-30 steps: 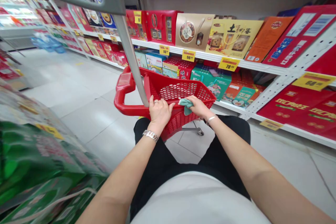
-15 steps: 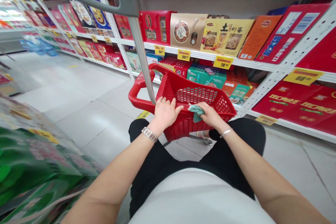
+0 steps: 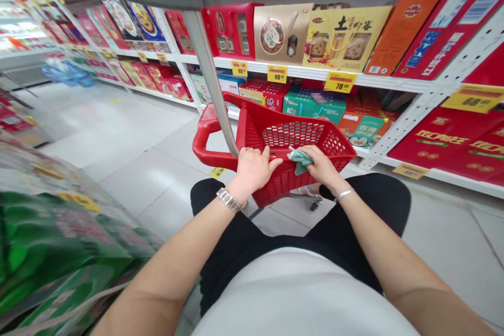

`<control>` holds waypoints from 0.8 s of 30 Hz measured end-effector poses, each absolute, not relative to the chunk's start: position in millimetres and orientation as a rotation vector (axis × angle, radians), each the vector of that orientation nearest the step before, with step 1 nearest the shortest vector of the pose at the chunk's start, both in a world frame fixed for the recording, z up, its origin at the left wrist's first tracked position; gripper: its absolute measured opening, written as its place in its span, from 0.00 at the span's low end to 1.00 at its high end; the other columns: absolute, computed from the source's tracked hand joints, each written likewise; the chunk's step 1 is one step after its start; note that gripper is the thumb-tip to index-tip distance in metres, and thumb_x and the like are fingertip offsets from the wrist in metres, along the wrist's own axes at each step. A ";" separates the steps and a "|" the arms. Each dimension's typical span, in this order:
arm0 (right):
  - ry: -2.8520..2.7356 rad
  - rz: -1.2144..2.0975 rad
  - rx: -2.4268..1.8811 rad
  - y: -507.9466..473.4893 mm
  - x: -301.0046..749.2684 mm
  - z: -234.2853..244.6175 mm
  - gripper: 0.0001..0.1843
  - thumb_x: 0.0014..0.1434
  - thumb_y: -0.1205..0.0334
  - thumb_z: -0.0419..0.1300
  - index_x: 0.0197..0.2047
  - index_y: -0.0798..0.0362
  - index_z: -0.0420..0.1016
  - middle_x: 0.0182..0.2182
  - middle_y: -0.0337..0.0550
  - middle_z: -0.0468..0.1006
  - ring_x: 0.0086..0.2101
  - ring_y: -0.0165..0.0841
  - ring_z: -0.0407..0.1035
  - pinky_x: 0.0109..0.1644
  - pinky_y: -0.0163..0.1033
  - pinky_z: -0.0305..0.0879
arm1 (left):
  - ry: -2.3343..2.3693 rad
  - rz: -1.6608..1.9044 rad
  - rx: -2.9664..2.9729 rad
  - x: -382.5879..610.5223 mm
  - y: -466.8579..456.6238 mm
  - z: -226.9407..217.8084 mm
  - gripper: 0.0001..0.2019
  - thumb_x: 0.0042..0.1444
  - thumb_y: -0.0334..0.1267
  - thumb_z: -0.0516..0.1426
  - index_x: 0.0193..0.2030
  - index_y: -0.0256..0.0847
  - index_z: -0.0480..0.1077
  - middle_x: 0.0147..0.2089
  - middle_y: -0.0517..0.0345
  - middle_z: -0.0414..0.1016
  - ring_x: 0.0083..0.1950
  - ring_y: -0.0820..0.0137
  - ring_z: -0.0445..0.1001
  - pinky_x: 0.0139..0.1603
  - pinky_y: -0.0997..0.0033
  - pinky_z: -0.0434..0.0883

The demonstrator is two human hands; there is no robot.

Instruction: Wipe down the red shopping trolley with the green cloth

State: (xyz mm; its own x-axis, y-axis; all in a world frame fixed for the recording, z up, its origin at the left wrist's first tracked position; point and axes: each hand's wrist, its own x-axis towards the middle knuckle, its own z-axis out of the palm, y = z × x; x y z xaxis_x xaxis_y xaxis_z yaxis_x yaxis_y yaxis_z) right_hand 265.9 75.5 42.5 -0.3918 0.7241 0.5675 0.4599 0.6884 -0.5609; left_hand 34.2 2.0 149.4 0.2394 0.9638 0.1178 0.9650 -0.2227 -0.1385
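Observation:
A red plastic shopping cart basket with mesh sides stands in front of my knees, and a metal post rises from its left end to a grey handle. Over the near rim, close to the foot of the post, my left hand is closed with the thumb stretched along the edge. My right hand pinches a bunched green cloth against the same rim, farther right. The cloth has a whitish edge, and part of it is hidden by the fingers.
White shelving with boxed goods and yellow price tags runs behind the basket. Green packages are stacked close on my left. A caster wheel shows under the basket, above the tiled floor.
My right hand and the cloth have moved slightly right along the rim. My left hand has also shifted a little right, still at the rim. The view has tilted slightly.

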 end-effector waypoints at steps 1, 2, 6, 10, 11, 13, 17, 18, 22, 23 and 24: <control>-2.050 0.420 -0.913 80.0 264.4 42.3 0.30 0.47 0.78 0.52 0.52 0.48 0.75 0.47 0.46 0.76 0.50 0.40 0.71 0.57 0.50 0.68 | -1.855 -0.009 -2.305 35.3 1.0 149.4 0.33 0.70 0.56 0.41 0.65 0.30 0.66 0.48 0.35 0.80 0.49 0.53 0.77 0.50 0.56 0.61; -2.051 0.444 -0.919 84.7 262.4 42.7 0.30 0.47 0.78 0.53 0.51 0.48 0.76 0.47 0.46 0.77 0.49 0.39 0.71 0.57 0.49 0.68 | -1.877 -0.011 -2.284 36.4 0.1 148.8 0.34 0.69 0.57 0.42 0.66 0.30 0.66 0.47 0.34 0.80 0.49 0.53 0.77 0.50 0.56 0.61; -2.097 0.537 -0.912 99.6 248.8 49.3 0.29 0.45 0.79 0.53 0.48 0.49 0.78 0.45 0.45 0.77 0.48 0.38 0.71 0.55 0.46 0.68 | -1.931 -0.051 -2.192 37.0 -4.8 141.9 0.35 0.69 0.57 0.44 0.67 0.25 0.64 0.44 0.33 0.80 0.48 0.52 0.77 0.51 0.55 0.62; -2.118 0.574 -0.875 100.4 229.9 53.3 0.29 0.44 0.80 0.53 0.48 0.50 0.78 0.45 0.44 0.78 0.48 0.36 0.71 0.56 0.44 0.66 | -1.909 -0.140 -2.088 26.8 -14.7 129.8 0.35 0.69 0.55 0.45 0.65 0.23 0.66 0.41 0.33 0.80 0.46 0.51 0.77 0.53 0.52 0.64; -2.116 0.577 -0.866 98.8 225.8 52.9 0.29 0.45 0.81 0.53 0.48 0.50 0.78 0.45 0.43 0.78 0.48 0.36 0.71 0.56 0.44 0.66 | -1.891 -0.156 -2.063 23.8 -17.9 126.7 0.35 0.69 0.55 0.44 0.64 0.22 0.67 0.40 0.34 0.80 0.45 0.51 0.78 0.53 0.52 0.65; -2.105 0.583 -0.849 94.7 219.8 51.5 0.29 0.46 0.81 0.53 0.48 0.50 0.77 0.45 0.43 0.78 0.48 0.36 0.71 0.56 0.44 0.66 | -1.840 -0.189 -2.030 19.3 -24.5 121.5 0.34 0.68 0.54 0.45 0.63 0.23 0.69 0.38 0.35 0.80 0.44 0.51 0.78 0.54 0.51 0.65; -2.090 0.585 -0.827 87.5 216.0 50.2 0.30 0.46 0.83 0.54 0.49 0.50 0.77 0.47 0.44 0.77 0.49 0.37 0.71 0.57 0.46 0.66 | -1.792 -0.275 -2.005 17.7 -34.9 116.0 0.33 0.68 0.54 0.45 0.61 0.23 0.71 0.36 0.36 0.80 0.42 0.51 0.78 0.54 0.50 0.66; -2.098 0.582 -0.820 86.0 215.9 50.6 0.30 0.46 0.83 0.54 0.49 0.50 0.77 0.46 0.45 0.77 0.49 0.37 0.71 0.57 0.46 0.66 | -1.796 -0.296 -1.995 17.6 -36.4 115.5 0.34 0.68 0.54 0.45 0.61 0.23 0.71 0.36 0.35 0.80 0.41 0.51 0.78 0.54 0.49 0.67; -2.141 0.561 -0.817 76.2 215.2 52.0 0.30 0.46 0.83 0.55 0.49 0.50 0.76 0.45 0.44 0.77 0.49 0.38 0.71 0.56 0.46 0.67 | -1.775 -0.354 -1.962 11.4 -40.1 113.2 0.34 0.68 0.56 0.44 0.57 0.24 0.74 0.32 0.38 0.80 0.37 0.52 0.78 0.51 0.50 0.68; -2.145 0.554 -0.823 72.3 215.3 52.1 0.30 0.47 0.84 0.56 0.50 0.50 0.75 0.45 0.44 0.77 0.49 0.38 0.70 0.56 0.46 0.67 | -1.753 -0.358 -1.958 8.6 -40.8 112.3 0.34 0.68 0.56 0.44 0.57 0.25 0.75 0.31 0.39 0.80 0.37 0.52 0.78 0.51 0.51 0.69; -2.147 0.546 -0.833 67.9 215.8 52.3 0.30 0.47 0.84 0.56 0.50 0.50 0.75 0.46 0.44 0.77 0.49 0.37 0.70 0.56 0.46 0.66 | -1.726 -0.359 -1.955 5.7 -41.4 111.2 0.33 0.68 0.56 0.44 0.56 0.26 0.76 0.31 0.40 0.80 0.37 0.53 0.78 0.51 0.51 0.69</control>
State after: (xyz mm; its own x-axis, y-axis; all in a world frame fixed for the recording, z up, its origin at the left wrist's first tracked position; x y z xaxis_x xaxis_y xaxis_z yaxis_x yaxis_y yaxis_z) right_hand 215.8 67.9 52.3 -0.5020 0.7087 0.4958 0.3856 0.6965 -0.6051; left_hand 5.7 -41.4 111.2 0.1600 0.8458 0.5089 0.9785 -0.0681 -0.1945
